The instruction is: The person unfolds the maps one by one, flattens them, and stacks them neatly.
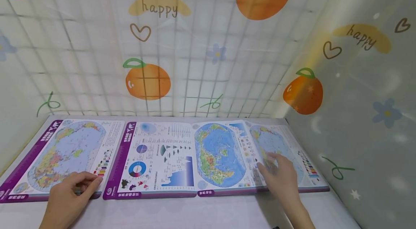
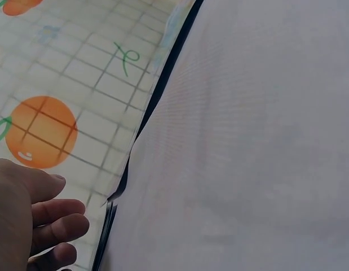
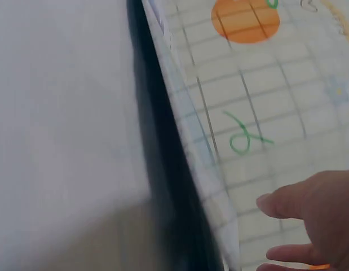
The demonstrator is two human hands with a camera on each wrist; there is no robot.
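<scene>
Four printed sheets lie side by side in the head view. At the left is a world map point(image 1: 69, 156) with a purple strip. Beside it lies a chart sheet point(image 1: 159, 160) with diagrams and a purple edge. Further right come a blue relief world map point(image 1: 221, 156) and a paler world map point(image 1: 286, 142). My left hand point(image 1: 69, 194) is over the left map's lower right corner, fingers loosely bent, holding nothing visible. My right hand point(image 1: 281, 176) is over the lower part of the rightmost map, thumb and fingers spread; whether it touches the paper I cannot tell.
The sheets lie on a white-covered table point(image 1: 182, 214); their front edges look thick and layered. A translucent curtain point(image 1: 195, 81) with oranges and hearts hangs behind, over a wire grid. Another curtain side point(image 1: 367, 88) closes off the right.
</scene>
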